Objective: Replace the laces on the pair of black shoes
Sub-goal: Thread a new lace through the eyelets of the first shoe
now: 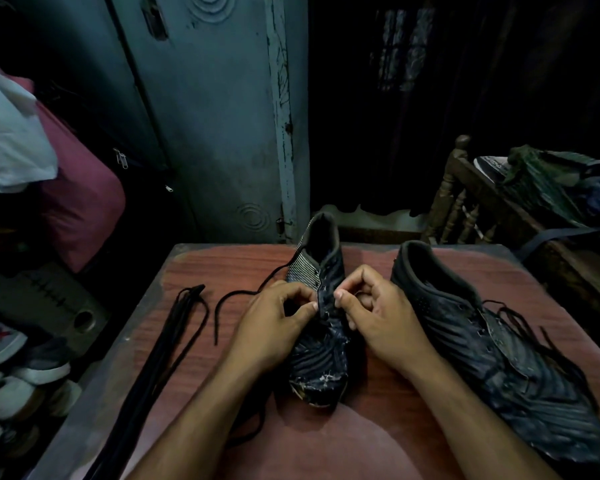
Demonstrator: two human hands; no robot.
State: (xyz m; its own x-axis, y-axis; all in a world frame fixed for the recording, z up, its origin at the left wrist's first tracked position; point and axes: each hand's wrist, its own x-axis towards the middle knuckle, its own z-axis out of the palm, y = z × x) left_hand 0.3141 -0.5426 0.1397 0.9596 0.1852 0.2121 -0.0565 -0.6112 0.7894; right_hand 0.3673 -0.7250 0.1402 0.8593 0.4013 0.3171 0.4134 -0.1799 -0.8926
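Two hands work at centre frame on a worn black lace-up shoe: left hand and right hand each pinch its eyelet edges. The second black shoe lies at right; spare black laces lie at left on the reddish wooden table.

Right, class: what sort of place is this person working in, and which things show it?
Probably a cramped room at home: a metal cupboard, shoes stacked by the table and clothes heaped on a wooden bed.

Right shoe toe cut off at the frame's lower edge; lace under the hands hidden.
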